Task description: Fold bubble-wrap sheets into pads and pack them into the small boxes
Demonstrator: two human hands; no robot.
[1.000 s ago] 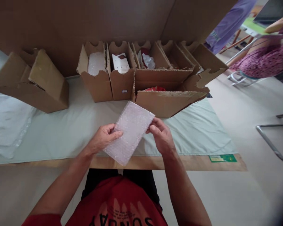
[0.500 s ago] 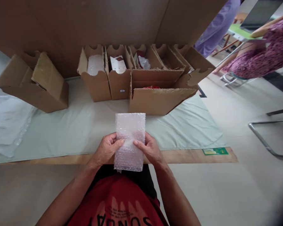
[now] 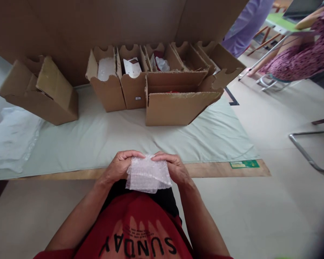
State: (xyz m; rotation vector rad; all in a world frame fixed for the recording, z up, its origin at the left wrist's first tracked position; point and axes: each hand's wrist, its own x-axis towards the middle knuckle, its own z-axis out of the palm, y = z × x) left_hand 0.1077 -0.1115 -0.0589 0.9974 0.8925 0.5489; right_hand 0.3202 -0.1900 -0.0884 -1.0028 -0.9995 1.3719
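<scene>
A clear bubble wrap pouch point(image 3: 149, 176) is folded over between my two hands, just in front of the table's near edge. My left hand point(image 3: 122, 166) grips its upper left corner, thumb lying along the top fold. On the opposite side my right hand point(image 3: 175, 167) pinches the upper right corner in the same way. Both sets of fingertips are partly hidden behind the plastic. Whether anything lies inside the pouch, I cannot tell.
Several open cardboard boxes point(image 3: 135, 91) stand in a row at the back; a wider cardboard box point(image 3: 175, 109) sits before them. Another box point(image 3: 56, 95) stands left, beside a pile of bubble wrap point(image 3: 13, 140). A green cloth point(image 3: 110, 133) covers the table. Two people are at the right.
The pouch was upright and flat; now it is folded down over itself. Both hands have moved to its fold, thumbs along the top. The view has shifted slightly.
</scene>
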